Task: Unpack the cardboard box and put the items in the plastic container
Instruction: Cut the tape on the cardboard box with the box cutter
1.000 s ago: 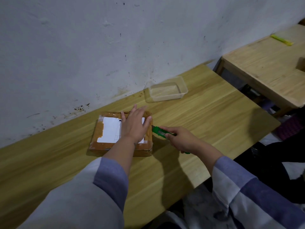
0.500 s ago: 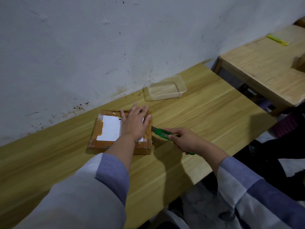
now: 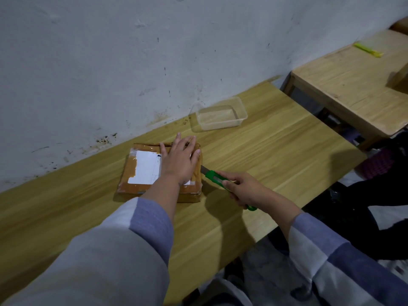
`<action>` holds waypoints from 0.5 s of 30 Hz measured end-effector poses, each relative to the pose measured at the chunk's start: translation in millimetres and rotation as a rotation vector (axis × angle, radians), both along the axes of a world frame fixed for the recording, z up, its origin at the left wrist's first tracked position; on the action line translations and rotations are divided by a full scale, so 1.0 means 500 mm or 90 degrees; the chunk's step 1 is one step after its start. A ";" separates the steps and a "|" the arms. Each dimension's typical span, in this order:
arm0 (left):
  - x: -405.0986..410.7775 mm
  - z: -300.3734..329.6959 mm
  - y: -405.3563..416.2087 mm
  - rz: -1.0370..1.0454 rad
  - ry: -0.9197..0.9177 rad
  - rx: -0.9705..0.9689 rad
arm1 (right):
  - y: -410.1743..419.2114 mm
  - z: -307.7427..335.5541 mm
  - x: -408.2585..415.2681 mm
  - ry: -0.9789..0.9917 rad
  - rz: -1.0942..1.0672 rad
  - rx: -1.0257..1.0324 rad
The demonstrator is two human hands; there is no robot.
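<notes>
Your left hand (image 3: pixel 180 161) lies flat, fingers spread, on the taped brown cardboard box (image 3: pixel 141 173) with its white label. Your right hand (image 3: pixel 246 188), at its 3 o'clock, grips a green cutter (image 3: pixel 215 176), blade touching the box's side. The clear plastic container (image 3: pixel 220 115) sits empty at 1 o'clock, near the wall.

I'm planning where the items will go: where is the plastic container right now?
In the head view, the plastic container sits on the table near the wall, beyond and right of the cardboard box.
</notes>
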State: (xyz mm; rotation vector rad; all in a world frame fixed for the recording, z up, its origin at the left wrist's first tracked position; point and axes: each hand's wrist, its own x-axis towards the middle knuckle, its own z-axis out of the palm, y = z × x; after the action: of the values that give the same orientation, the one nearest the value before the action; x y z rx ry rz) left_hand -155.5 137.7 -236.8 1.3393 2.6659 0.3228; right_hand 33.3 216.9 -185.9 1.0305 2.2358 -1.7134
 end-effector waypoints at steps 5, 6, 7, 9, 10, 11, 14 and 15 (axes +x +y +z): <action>0.001 -0.002 -0.001 -0.008 -0.001 0.000 | 0.014 0.004 0.032 -0.014 0.043 -0.033; 0.001 -0.002 -0.001 -0.007 0.000 -0.001 | 0.013 0.003 0.031 -0.012 0.042 -0.020; 0.001 -0.001 -0.001 -0.006 0.000 -0.003 | 0.010 0.000 0.029 -0.011 0.038 -0.013; -0.002 0.000 -0.002 -0.007 -0.001 -0.006 | 0.002 -0.005 0.027 -0.004 0.020 -0.034; -0.003 0.000 -0.003 -0.008 0.000 -0.010 | 0.000 -0.004 0.030 0.002 0.012 -0.060; -0.003 0.000 -0.003 -0.010 0.000 -0.013 | 0.001 -0.002 0.036 0.006 0.007 -0.085; 0.002 0.002 -0.002 -0.010 0.001 -0.024 | 0.008 0.003 0.047 0.005 0.014 -0.094; 0.004 0.003 -0.001 -0.010 0.003 -0.030 | 0.006 0.000 0.042 0.004 0.013 -0.072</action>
State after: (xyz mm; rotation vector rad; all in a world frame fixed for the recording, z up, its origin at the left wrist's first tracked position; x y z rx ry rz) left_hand -153.5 137.0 -235.2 1.3482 2.6477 0.2547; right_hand 54.5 219.6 -186.2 0.9758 2.1173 -1.8147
